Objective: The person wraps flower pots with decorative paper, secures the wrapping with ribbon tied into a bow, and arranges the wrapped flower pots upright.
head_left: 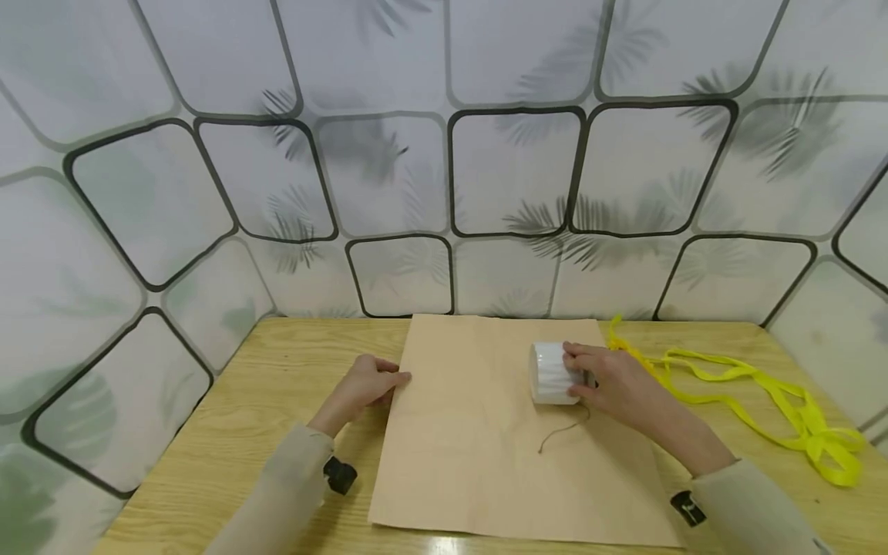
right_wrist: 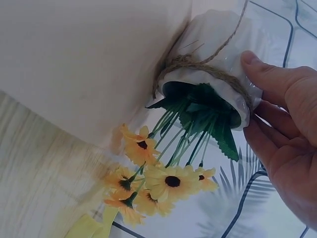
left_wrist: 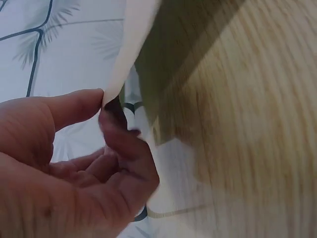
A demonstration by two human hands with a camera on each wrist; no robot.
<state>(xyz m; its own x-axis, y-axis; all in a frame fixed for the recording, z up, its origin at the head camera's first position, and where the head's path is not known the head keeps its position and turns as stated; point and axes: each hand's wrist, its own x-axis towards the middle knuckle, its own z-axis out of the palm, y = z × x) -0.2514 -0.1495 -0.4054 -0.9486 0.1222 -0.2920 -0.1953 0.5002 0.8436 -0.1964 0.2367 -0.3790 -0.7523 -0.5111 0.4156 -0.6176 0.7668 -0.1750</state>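
A large sheet of light brown paper [head_left: 472, 462] lies on the wooden table. Its left edge is pinched between the thumb and fingers of my left hand [head_left: 364, 389], which lift that edge slightly. My right hand [head_left: 624, 389] grips a white ridged flower pot [head_left: 550, 375], tipped on its side over the paper's right half with its base to the left. Twine [right_wrist: 223, 77] is tied round the pot's rim, and one loose end trails over the paper. Yellow-orange artificial flowers [right_wrist: 172, 181] with green leaves stick out of the pot; in the head view my right hand mostly hides them.
A tangled yellow ribbon [head_left: 798, 420] lies on the table to the right of the paper. Bare wood of the table [head_left: 277, 378] shows at the left. A wall covering [head_left: 513, 169] with a leaf and line pattern rises behind and at both sides.
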